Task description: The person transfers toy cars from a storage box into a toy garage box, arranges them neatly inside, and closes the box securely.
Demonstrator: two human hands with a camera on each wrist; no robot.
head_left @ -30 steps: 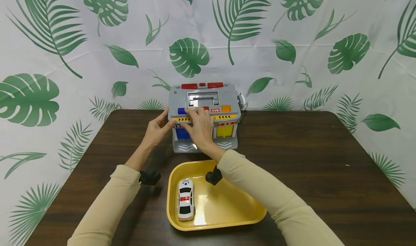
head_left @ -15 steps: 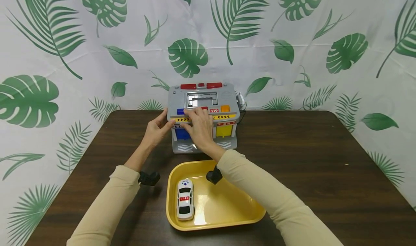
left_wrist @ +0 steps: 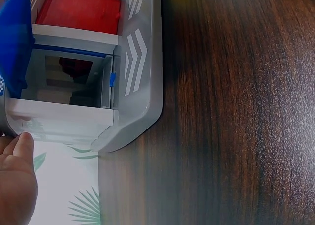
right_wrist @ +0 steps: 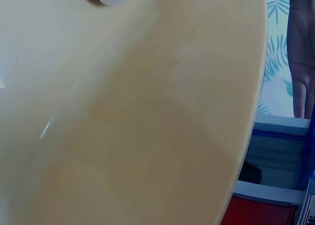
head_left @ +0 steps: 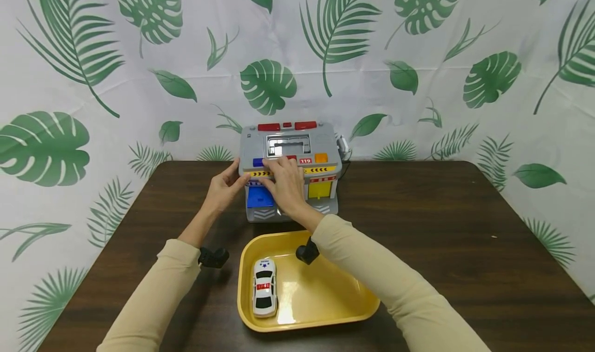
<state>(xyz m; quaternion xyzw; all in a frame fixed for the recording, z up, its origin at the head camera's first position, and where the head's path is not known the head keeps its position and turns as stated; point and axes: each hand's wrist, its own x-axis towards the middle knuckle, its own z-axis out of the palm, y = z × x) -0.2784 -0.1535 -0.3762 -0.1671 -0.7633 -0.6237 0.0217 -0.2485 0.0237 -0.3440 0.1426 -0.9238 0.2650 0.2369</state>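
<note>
A grey toy garage [head_left: 290,135] stands at the back of the table. My left hand [head_left: 222,189] holds its left end, thumb at the front corner of the roof. My right hand [head_left: 288,184] reaches over the roof's front edge, index finger at the blue button [head_left: 258,162] and thumb below the yellow strip. The blue door [head_left: 260,197] is swung up and outward; in the left wrist view its compartment [left_wrist: 69,80] shows open. The red door [left_wrist: 81,12] beside it is closed, as is the yellow door [head_left: 319,189].
A yellow tray [head_left: 321,290] sits in front of the garage, under my right forearm. In its left side lies a white toy police car [head_left: 265,288]. The dark wooden table [head_left: 418,228] meets a leaf-patterned cloth [head_left: 353,93] behind.
The blue door has swung up and outward from its closed position. Both hands stay where they were on the garage. The head view has shifted slightly.
</note>
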